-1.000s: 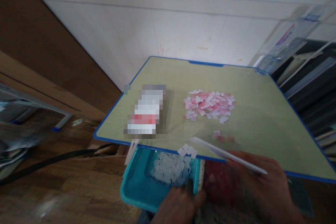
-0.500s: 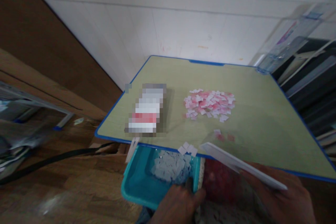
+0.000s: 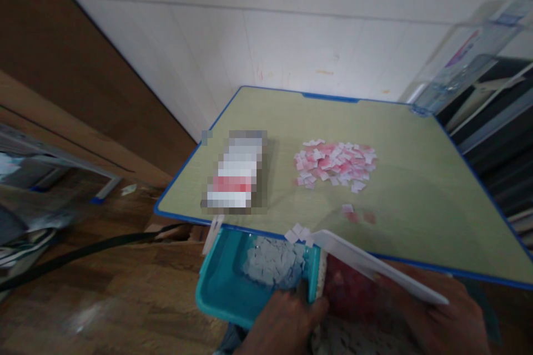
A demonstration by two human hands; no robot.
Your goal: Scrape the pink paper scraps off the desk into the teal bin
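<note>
My left hand (image 3: 288, 317) is closed at the near right rim of a teal plastic tray (image 3: 229, 310), fingers curled over its edge. White square paper pieces (image 3: 272, 263) lie heaped in the tray. My right hand (image 3: 445, 308) grips a long, flat white strip (image 3: 381, 266), blade-like with a rounded tip; its exact kind is unclear. That tip touches the table's near edge, right beside a few white paper squares (image 3: 297, 233). A pile of pink and white paper squares (image 3: 335, 163) lies on the table, with a few loose pieces (image 3: 353, 215) nearer me.
The pale green table (image 3: 425, 188) has a blue rim and stands against a white wall. A blurred-out upright device (image 3: 235, 172) is at its left, with a pale stick-like piece (image 3: 213, 233) below. A clear plastic bottle (image 3: 441, 83) stands at the back right corner.
The white strip in my right hand has moved left, its tip now up against the few white squares at the table edge. My left hand stays at the tray.
</note>
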